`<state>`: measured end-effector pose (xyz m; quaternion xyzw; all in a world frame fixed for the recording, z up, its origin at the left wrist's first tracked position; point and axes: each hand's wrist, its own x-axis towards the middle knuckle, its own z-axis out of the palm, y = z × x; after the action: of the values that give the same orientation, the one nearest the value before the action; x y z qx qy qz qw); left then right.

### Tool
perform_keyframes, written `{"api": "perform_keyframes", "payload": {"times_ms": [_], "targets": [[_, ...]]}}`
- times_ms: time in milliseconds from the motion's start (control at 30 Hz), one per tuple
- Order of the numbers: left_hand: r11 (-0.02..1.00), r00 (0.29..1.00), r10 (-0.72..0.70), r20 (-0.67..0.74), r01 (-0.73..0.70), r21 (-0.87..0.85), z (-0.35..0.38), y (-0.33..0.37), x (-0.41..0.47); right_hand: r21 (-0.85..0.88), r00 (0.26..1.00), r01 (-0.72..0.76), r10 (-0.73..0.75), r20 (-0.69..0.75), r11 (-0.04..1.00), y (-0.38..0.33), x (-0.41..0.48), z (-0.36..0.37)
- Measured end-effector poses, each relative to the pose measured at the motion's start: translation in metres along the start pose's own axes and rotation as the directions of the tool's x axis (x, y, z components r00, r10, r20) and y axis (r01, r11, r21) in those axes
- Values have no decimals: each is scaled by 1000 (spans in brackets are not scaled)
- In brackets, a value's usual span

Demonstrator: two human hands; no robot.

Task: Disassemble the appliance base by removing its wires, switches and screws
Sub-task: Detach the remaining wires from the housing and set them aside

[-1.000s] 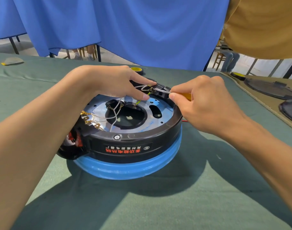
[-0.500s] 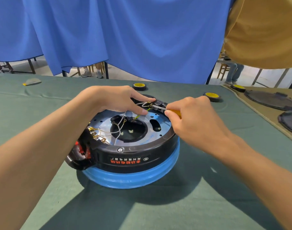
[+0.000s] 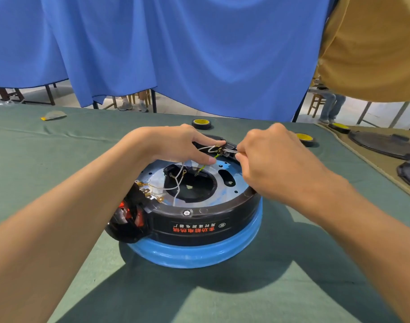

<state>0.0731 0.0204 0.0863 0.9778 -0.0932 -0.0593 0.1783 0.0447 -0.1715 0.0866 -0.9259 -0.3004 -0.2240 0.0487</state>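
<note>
Progress looks slight: the base [image 3: 199,220] on the table [image 3: 59,159] has its wires [image 3: 178,183] attached and a rim screw [image 3: 186,213] in place. With straight fingers the left hand [image 3: 176,145] presses it; the right hand [image 3: 276,164] grips a tool [image 3: 229,150] at the far terminal.

I am working in a makeshift workshop: blue fabric curtains [image 3: 199,54] are screening off my green-cloth-covered table [image 3: 59,159], and black tape rolls with yellow cores [image 3: 201,124] are lying along its far edge.
</note>
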Motion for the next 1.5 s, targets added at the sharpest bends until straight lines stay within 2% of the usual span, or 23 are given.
{"api": "perform_keyframes", "payload": {"times_ms": [200,300,400,467,533,600,667,733,900,1133,1300,1500], "targets": [[999,1000,-11,-16,12,32,0,-1,0,78,988,-6,-7,156,997,17,35,-21],[1000,1000,-10,-17,10,9,-1,0,0,275,968,-57,-14,250,960,41,41,-25],[1000,1000,-5,-20,4,-18,0,1,0,469,947,-165,6,322,868,59,40,-20],[1000,999,-12,-30,11,-25,1,0,0,539,925,-220,-1,380,813,65,40,-14],[999,999,-22,-30,21,-30,0,0,-1,530,943,-190,3,334,827,64,38,-10],[999,999,-28,-22,28,-18,0,0,-1,410,981,-75,-5,192,909,55,29,-8],[999,999,-36,-29,36,4,1,0,-1,315,997,17,-40,67,949,44,14,1],[999,998,-41,-39,42,16,2,1,-2,281,999,32,-29,-14,959,37,-1,11],[999,998,-40,-40,41,31,2,2,-3,325,993,26,13,-119,945,33,-12,25],[998,998,-56,-28,55,-27,1,1,-2,292,997,43,-24,-69,955,35,-3,20],[998,998,-60,-33,59,-36,3,0,-4,282,994,52,-23,-105,958,32,-8,22],[997,997,-64,-38,62,-51,3,0,-4,221,996,62,-46,-73,973,28,-9,17]]}}
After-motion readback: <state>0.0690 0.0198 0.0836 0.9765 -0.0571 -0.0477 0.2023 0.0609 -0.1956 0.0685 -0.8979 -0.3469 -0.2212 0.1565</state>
